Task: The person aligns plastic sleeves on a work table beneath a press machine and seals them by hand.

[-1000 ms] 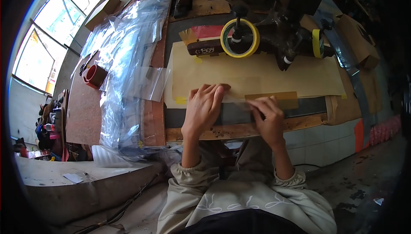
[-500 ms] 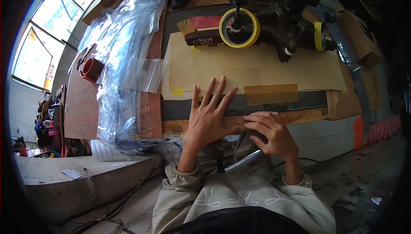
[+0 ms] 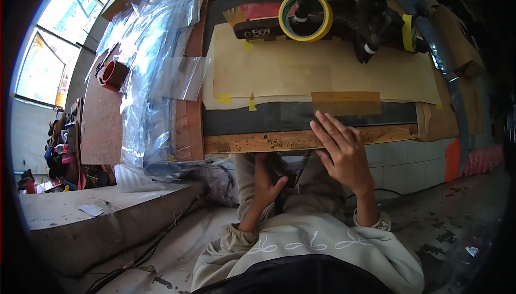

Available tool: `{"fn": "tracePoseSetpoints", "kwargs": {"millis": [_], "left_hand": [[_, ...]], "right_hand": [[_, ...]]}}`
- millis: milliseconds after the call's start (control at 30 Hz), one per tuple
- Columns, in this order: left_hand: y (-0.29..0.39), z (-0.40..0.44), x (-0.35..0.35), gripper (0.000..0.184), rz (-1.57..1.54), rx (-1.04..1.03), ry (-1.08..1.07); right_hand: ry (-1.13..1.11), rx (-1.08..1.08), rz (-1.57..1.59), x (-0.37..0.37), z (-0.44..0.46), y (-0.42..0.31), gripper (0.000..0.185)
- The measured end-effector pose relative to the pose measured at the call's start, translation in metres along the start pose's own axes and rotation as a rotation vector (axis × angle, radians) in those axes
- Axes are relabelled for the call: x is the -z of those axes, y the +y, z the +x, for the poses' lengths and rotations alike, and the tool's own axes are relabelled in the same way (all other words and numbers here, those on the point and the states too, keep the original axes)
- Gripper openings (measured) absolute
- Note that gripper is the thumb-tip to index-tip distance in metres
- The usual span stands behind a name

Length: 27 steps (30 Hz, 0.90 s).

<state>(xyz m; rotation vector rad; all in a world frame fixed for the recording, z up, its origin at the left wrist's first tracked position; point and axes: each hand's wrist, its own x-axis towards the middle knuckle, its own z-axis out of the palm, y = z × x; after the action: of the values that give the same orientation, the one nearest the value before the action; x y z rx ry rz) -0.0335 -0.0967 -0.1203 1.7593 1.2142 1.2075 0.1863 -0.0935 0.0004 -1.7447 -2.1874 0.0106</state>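
My right hand (image 3: 344, 157) is at the wooden front edge (image 3: 258, 142) of the worktable, its fingers stretched out over the dark grey mat (image 3: 242, 118). Its fingertips lie just below a strip of brown tape (image 3: 346, 103) that overlaps the lower edge of a tan paper sheet (image 3: 328, 73). Over my lap, below the table edge, is my left hand (image 3: 264, 183), thumb spread away. The table edge hides its fingertips, and nothing shows in its grasp. Small yellow tape pieces (image 3: 224, 98) stick to the sheet's lower left.
A dark clamp-like bar (image 3: 258, 30) lies across the back of the sheet, with a yellow tape roll (image 3: 327, 22) hung on its post. Clear plastic film (image 3: 153, 79) covers the left side, beside a reddish-brown tape roll (image 3: 113, 76). Brown cardboard (image 3: 454, 41) stands at right.
My left hand has come off the sheet's lower edge and dropped below the table edge. My right hand has moved up slightly and its fingers have straightened.
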Motion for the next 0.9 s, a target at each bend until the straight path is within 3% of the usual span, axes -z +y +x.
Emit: {"fn": "tracePoseSetpoints", "kwargs": {"millis": [100, 133, 233, 333, 433, 467, 900], "left_hand": [[0.01, 0.022, 0.002, 0.041, 0.064, 0.08, -0.286], [0.013, 0.027, 0.002, 0.03, 0.102, -0.024, -0.288], [0.035, 0.037, 0.002, 0.021, -0.082, -0.041, -0.351], [0.066, 0.051, 0.001, 0.033, -0.094, -0.08, -0.289], [0.099, 0.056, 0.0, 0.049, -0.145, 0.059, -0.203], [0.099, 0.053, 0.0, 0.064, -0.11, 0.019, -0.223], [0.102, 0.056, -0.001, 0.032, -0.058, -0.018, -0.261]], "right_hand": [[-0.005, -0.069, -0.09, 0.004, 0.0, -0.012, 0.067], [0.004, -0.106, -0.128, 0.001, 0.0, -0.018, 0.069], [0.051, -0.198, -0.18, -0.007, 0.011, -0.017, 0.075], [0.085, -0.231, -0.146, -0.003, 0.035, -0.002, 0.075], [0.073, -0.244, -0.221, -0.004, 0.053, 0.01, 0.075], [0.071, -0.25, -0.23, -0.004, 0.057, 0.008, 0.076], [0.055, -0.28, -0.197, -0.012, 0.058, 0.0, 0.078]]}}
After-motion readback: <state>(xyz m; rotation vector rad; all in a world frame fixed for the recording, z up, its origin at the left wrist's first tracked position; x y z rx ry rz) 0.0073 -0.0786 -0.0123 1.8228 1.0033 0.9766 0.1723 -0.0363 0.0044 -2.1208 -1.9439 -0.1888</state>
